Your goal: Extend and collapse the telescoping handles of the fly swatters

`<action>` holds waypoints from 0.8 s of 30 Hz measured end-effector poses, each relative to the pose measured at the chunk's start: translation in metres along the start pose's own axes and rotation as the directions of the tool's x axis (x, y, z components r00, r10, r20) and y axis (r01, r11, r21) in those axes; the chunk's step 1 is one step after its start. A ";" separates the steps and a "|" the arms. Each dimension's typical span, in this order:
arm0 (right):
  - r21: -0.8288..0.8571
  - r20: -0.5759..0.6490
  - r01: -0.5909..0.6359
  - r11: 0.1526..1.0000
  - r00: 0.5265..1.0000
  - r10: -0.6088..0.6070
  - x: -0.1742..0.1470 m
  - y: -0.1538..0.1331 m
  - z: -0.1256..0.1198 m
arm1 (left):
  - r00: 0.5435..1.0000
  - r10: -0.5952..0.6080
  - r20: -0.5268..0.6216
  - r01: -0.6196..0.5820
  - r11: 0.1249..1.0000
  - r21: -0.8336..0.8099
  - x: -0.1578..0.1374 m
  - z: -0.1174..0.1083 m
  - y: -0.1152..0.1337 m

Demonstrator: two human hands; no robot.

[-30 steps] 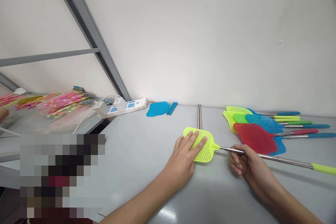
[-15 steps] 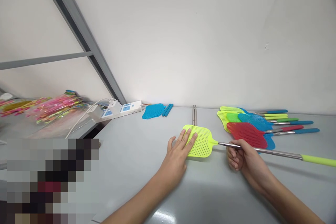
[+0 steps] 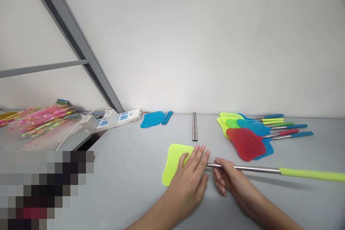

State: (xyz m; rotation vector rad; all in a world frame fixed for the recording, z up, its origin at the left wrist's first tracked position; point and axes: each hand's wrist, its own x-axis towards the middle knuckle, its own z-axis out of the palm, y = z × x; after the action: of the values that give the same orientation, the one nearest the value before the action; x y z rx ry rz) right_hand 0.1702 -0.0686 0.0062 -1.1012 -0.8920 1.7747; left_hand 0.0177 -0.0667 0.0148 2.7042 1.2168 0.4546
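Note:
A yellow-green fly swatter lies crosswise in front of me: perforated head [image 3: 175, 158] at left, extended metal rod [image 3: 256, 168] and yellow-green grip [image 3: 309, 174] at right. My left hand [image 3: 190, 174] is palm down with fingers stretched out over the head's right part and neck, hiding the joint. Close beside it, my right hand [image 3: 229, 176] is closed round the thin end of the rod. Two bare metal rods [image 3: 194, 127] lie side by side beyond my left hand. Right of them is a pile of swatters, a red one [image 3: 246, 143] on top.
Blue swatter heads [image 3: 152, 119] and two blue grips [image 3: 167, 118] lie near the wall. At left are a white power strip [image 3: 126, 116] with plugs and bagged colourful items [image 3: 51, 115]. A grey metal frame [image 3: 81, 50] stands against the wall.
The swatter has shifted left and nearer to me with both hands. My left hand has slid from the middle of the head to its neck. The view has turned slightly.

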 end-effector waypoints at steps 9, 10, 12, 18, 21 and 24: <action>-0.231 -0.118 0.070 0.970 0.988 -0.099 -0.006 -0.002 0.004 | 0.995 0.015 -0.094 -0.020 0.998 -0.060 0.002 -0.007 0.002; -0.245 -0.139 0.091 0.965 0.982 -0.128 -0.006 -0.002 0.002 | 0.995 0.012 -0.103 -0.018 0.998 -0.057 0.002 -0.007 0.001; -0.237 -0.164 0.123 0.964 0.973 -0.165 -0.005 -0.003 -0.002 | 0.992 0.006 -0.123 -0.013 0.998 -0.056 0.002 -0.007 0.000; -0.034 -0.324 0.172 0.985 0.930 -0.173 -0.001 -0.017 -0.019 | 0.989 -0.064 -0.133 0.056 0.996 -0.064 0.002 -0.012 -0.010; -0.017 -0.398 0.221 0.975 0.893 -0.209 0.002 -0.026 -0.030 | 0.988 -0.078 -0.134 0.069 0.995 -0.071 0.003 -0.012 -0.013; -0.025 -0.469 0.212 0.977 0.860 -0.199 0.004 -0.031 -0.037 | 0.988 -0.066 -0.140 0.057 0.996 -0.073 0.003 -0.010 -0.013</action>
State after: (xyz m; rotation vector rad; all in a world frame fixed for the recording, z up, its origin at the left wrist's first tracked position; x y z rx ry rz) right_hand 0.2124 -0.0483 0.0190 -1.2922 -0.6527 1.2583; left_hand 0.0075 -0.0560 0.0218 2.6072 1.2904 0.6790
